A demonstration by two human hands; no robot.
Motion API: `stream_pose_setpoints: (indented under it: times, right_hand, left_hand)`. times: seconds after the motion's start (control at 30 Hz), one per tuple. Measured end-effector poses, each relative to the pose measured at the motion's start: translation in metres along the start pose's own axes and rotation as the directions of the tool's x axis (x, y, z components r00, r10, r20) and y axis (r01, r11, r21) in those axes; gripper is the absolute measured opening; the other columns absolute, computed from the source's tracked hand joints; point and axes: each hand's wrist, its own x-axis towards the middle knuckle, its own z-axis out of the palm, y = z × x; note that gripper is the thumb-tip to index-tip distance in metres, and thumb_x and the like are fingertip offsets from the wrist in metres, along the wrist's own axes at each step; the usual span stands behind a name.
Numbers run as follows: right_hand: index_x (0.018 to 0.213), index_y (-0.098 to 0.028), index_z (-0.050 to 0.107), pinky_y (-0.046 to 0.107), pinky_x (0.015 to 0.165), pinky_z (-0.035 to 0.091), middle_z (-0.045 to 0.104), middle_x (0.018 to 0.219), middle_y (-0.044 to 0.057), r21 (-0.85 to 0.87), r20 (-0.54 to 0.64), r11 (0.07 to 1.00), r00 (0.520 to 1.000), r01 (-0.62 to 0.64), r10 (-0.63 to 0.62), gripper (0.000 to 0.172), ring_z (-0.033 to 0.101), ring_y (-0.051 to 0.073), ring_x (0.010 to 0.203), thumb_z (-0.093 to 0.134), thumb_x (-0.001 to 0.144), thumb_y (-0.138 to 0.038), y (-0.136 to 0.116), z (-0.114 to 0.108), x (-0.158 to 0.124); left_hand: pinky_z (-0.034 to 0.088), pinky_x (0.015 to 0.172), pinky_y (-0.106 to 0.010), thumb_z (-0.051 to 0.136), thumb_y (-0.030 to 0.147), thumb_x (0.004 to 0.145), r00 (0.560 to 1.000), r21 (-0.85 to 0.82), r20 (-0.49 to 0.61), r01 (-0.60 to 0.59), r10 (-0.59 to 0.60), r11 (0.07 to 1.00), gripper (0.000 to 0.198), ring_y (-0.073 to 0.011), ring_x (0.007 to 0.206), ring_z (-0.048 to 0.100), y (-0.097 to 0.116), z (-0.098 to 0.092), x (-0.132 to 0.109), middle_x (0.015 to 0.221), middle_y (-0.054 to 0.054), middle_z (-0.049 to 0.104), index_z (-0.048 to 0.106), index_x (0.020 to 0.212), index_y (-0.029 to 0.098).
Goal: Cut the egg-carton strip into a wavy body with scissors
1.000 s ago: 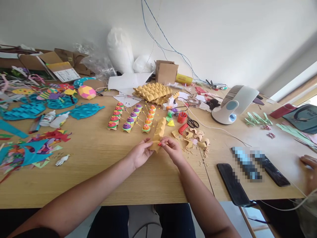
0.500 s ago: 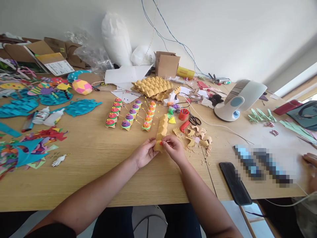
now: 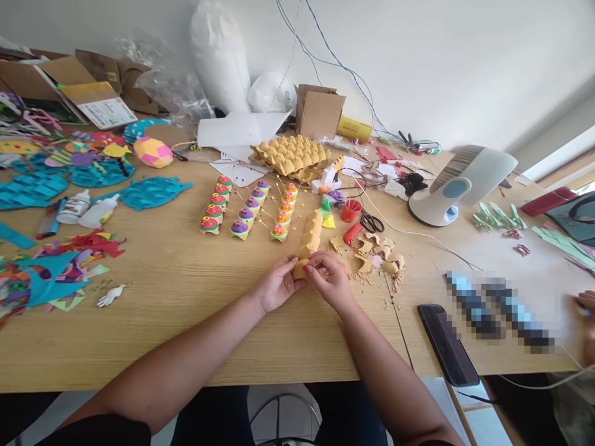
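A plain yellow egg-carton strip [image 3: 312, 230] points away from me over the table. My left hand [image 3: 277, 286] grips its near end from the side, thumb on top. Against that same end, my right hand [image 3: 332, 279] pinches a small red piece [image 3: 305, 267], whose exact shape its fingers partly hide. Beyond my hands stand three decorated egg-carton strips, one with red caps [image 3: 216, 204], one with purple caps [image 3: 250, 210] and one with orange caps [image 3: 285, 214]. Several ball-headed pins stick out around them.
Right of the strip lie black-handled scissors [image 3: 372, 222], a red tub [image 3: 351, 210] and carton scraps [image 3: 365, 263]. Whole egg trays [image 3: 290, 155] are stacked behind. A white fan [image 3: 458, 186] and a phone [image 3: 449, 344] are on the right; paper scraps [image 3: 56, 272] lie left. Another person's hand [image 3: 586, 302] shows at the right edge.
The view has shifted slightly, so most things sit a little further right. Both hands keep their hold at the strip's near end, with the red piece still in my right fingers.
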Motion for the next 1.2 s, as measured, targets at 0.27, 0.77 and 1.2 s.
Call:
stream_pose_setpoints:
  times: [0.27, 0.77, 1.2]
  right_hand:
    - [0.093, -0.022, 0.066, 0.032, 0.078, 0.052, 0.069, 0.098, 0.006, 0.058, -0.017, 0.992, 0.994, -0.111, 0.113, 0.015, 0.063, 0.019, 0.093, 0.070, 0.088, -0.036, 0.008, 0.004, -0.001]
    - [0.097, -0.023, 0.068, 0.032, 0.075, 0.052, 0.070, 0.102, 0.006, 0.053, -0.005, 0.988, 0.990, -0.144, 0.144, 0.012, 0.064, 0.020, 0.096, 0.063, 0.091, -0.033, 0.004, 0.001, 0.000]
    - [0.094, -0.024, 0.069, 0.034, 0.076, 0.050, 0.070, 0.099, 0.007, -0.012, 0.009, 1.000, 1.000, -0.013, 0.013, 0.011, 0.064, 0.021, 0.095, 0.065, 0.093, -0.034, 0.003, 0.003, 0.002]
  left_hand:
    - [0.060, 0.072, -0.026, 0.064, 0.007, 0.092, 1.000, 0.021, -0.001, -0.006, 0.006, 1.000, 0.014, -0.0149, 0.085, 0.074, 0.001, -0.004, 0.002, 0.101, -0.005, 0.076, 0.063, 0.101, 0.018]
    - [0.059, 0.072, -0.025, 0.062, 0.009, 0.093, 1.000, 0.032, -0.015, 0.004, -0.003, 0.999, 0.012, -0.0137, 0.084, 0.074, 0.001, 0.000, 0.001, 0.097, -0.003, 0.076, 0.063, 0.100, 0.018]
    - [0.055, 0.084, -0.027, 0.085, 0.012, 0.076, 0.991, 0.049, 0.131, -0.016, 0.010, 0.999, 0.037, -0.0169, 0.097, 0.073, -0.001, 0.004, -0.005, 0.100, -0.003, 0.076, 0.061, 0.103, 0.019]
